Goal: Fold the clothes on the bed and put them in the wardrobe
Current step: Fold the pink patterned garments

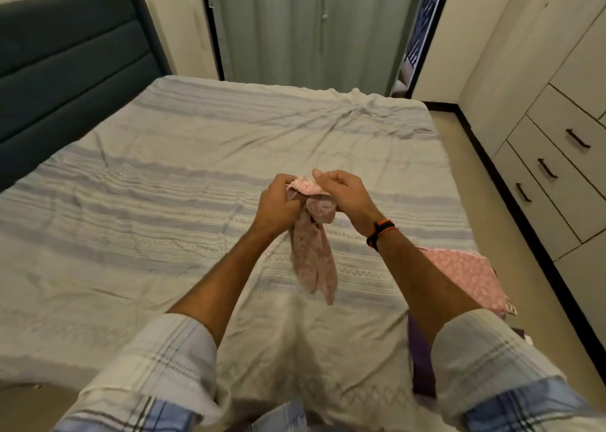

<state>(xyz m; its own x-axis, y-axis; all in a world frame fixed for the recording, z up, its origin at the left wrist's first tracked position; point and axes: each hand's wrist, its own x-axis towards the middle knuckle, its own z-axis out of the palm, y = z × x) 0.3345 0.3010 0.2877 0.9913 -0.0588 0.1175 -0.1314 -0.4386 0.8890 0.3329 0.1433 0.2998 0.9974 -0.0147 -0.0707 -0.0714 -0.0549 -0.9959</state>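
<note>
A pair of thin pink patterned socks (313, 261) hangs above the bed (164, 176), held up at the cuffs. My left hand (277, 202) grips the cuffs from the left, its fingers curled round the fabric. My right hand (344, 192) pinches the pale cuff edge from the right. The toes of the socks dangle free over the striped sheet. A folded pink patterned garment (465, 277) lies at the bed's right edge, partly behind my right forearm. The wardrobe (557, 110) with its drawers stands along the right wall.
A dark padded headboard (65, 71) stands at the left. Green curtains (311, 28) hang behind the bed. A purple item (421, 359) lies at the bed's near right corner under my arm. A narrow strip of floor (511, 251) runs between bed and wardrobe.
</note>
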